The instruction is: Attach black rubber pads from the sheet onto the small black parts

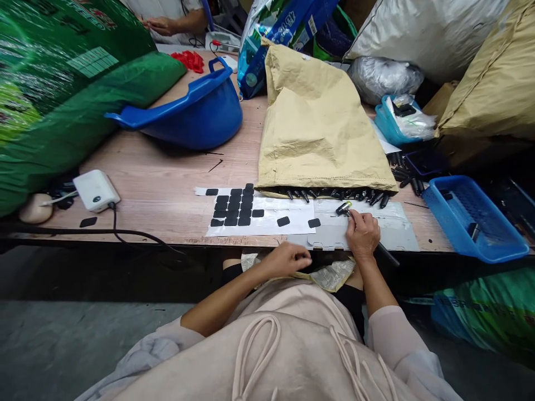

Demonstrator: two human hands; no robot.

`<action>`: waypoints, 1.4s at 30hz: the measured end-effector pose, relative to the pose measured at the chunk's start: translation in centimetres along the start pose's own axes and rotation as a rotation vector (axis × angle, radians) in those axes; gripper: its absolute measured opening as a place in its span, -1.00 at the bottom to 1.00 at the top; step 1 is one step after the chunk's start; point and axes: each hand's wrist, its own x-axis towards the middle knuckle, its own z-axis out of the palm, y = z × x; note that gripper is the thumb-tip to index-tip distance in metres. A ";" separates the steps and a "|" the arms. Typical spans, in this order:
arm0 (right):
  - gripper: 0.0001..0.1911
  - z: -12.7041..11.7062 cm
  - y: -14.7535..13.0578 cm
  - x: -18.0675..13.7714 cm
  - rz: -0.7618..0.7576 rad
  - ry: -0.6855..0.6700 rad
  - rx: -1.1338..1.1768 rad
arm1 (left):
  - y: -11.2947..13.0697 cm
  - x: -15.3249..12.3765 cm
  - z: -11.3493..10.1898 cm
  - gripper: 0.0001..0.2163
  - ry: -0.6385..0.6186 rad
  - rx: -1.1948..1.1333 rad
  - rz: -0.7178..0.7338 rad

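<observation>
My right hand (pixel 363 234) is wrapped round a small hammer (pixel 388 255). The hammer's shiny head is over a grey board (pixel 371 225) at the table edge, and its black handle slants down to the right. My left hand (pixel 286 259) is closed, its fingers curled, just in front of the edge and above an open silver-lined bag (pixel 334 275) on my lap. What it holds, if anything, is hidden. Black rounded pads (pixel 232 207) lie in rows on a white sheet (pixel 267 225), with several loose ones to their right. Small black tubular pieces (pixel 368 195) spill from a paper sack's mouth.
The tan paper sack (pixel 317 122) lies behind the board. A blue basin (pixel 196 111) stands left of it, and a blue basket (pixel 476 217) sits at the right edge. At left are a white adapter (pixel 96 190) and cable. Another person's hand (pixel 163 25) shows at the back.
</observation>
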 end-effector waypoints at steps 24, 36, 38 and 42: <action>-0.69 -0.1 -0.1 0.0 0.015 -0.002 -0.002 | 1.1 6.6 -8.3 -0.89 0.678 0.351 -0.553; -0.69 -0.2 -0.2 0.1 0.011 -0.003 -0.020 | 0.8 7.9 -3.4 -0.88 0.444 0.359 0.088; -0.69 -0.2 -0.1 0.0 0.003 -0.002 -0.026 | 0.6 8.8 -3.1 -0.85 0.438 0.362 0.076; -0.68 0.0 0.2 0.1 -0.002 0.007 -0.031 | -0.3 9.6 -3.0 -0.82 0.453 0.331 0.103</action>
